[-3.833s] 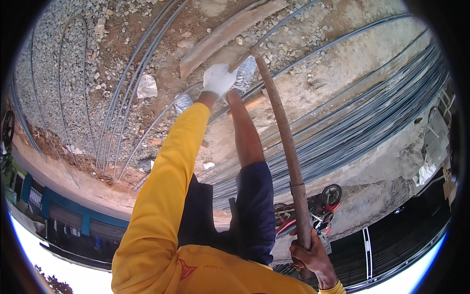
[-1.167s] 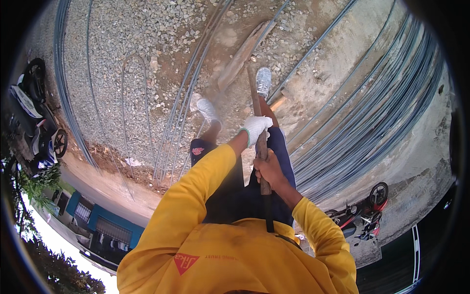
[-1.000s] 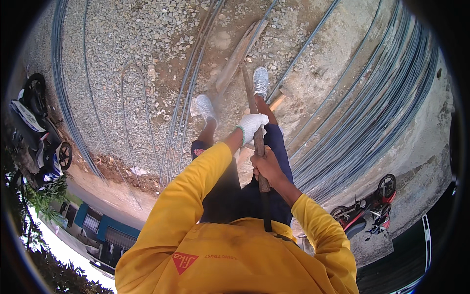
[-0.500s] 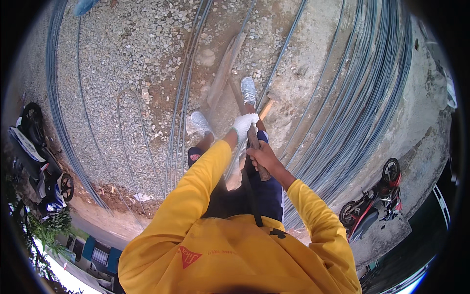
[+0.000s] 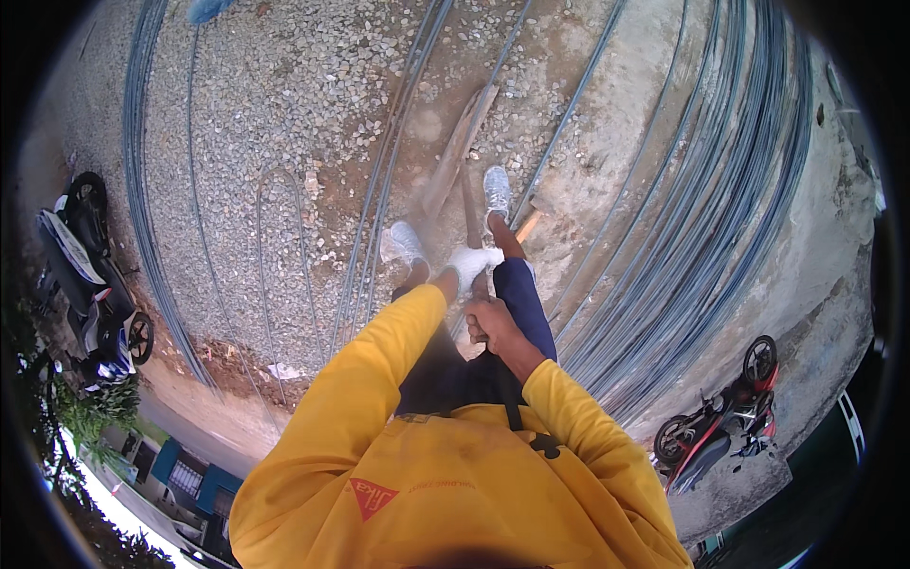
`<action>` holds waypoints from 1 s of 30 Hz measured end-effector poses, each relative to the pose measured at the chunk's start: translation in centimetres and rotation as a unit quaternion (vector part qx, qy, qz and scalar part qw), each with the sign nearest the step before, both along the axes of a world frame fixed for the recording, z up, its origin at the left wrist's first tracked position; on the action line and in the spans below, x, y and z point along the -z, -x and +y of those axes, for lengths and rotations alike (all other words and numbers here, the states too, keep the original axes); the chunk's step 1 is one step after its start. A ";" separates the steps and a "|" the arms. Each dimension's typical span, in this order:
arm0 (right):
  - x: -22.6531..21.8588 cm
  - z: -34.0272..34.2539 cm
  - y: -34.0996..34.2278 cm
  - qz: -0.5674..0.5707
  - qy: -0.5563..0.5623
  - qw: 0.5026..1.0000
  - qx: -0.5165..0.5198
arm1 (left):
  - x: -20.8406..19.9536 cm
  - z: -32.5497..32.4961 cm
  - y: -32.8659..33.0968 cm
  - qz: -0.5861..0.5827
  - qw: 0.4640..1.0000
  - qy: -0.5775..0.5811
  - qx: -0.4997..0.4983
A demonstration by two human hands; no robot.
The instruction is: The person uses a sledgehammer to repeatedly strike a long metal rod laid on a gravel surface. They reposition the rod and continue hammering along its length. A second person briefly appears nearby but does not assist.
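Note:
My left hand (image 5: 472,267), in a white glove, is closed round a long brown wooden pole (image 5: 471,211). My bare right hand (image 5: 491,322) is a fist on the same pole, just nearer to my body. A short stretch of wood shows between the hands. Beyond the glove the pole slants down to the ground between my feet, and its far end lies by a weathered plank (image 5: 457,152). Whether a tool head sits there I cannot tell. A hammer-like tool with a yellowish handle (image 5: 528,226) lies beside my right shoe (image 5: 497,192).
Long steel bars (image 5: 701,218) lie in a thick bundle at right, with thinner runs (image 5: 142,190) at left and between. Gravel (image 5: 256,114) covers the left ground. A red motorcycle (image 5: 720,408) stands at right, another motorcycle (image 5: 90,284) at left.
My right hand has come closer to my gloved left hand along the pole, which now points more straight ahead. The whole view has shifted slightly, so the ground appears further right and lower.

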State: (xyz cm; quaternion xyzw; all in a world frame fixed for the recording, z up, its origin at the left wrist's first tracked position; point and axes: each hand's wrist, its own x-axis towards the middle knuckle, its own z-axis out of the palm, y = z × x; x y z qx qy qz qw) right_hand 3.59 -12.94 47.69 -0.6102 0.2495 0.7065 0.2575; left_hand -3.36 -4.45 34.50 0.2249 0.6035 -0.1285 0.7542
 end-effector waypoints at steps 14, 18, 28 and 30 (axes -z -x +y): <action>2.4 -2.3 6.3 -0.129 -0.054 0.990 -0.002 | -0.4 -3.0 4.1 -0.070 0.730 -0.286 0.616; 1.3 -4.0 6.2 -0.158 -0.054 0.985 -0.044 | 0.1 -5.7 4.0 0.058 0.827 -0.171 0.533; 3.0 -4.1 4.3 -0.142 -0.082 0.986 -0.036 | 0.4 -3.8 2.1 0.088 0.938 -0.112 0.315; 3.1 -2.8 5.7 -0.098 -0.073 0.992 -0.029 | -0.4 -2.1 3.4 0.050 0.937 -0.114 0.326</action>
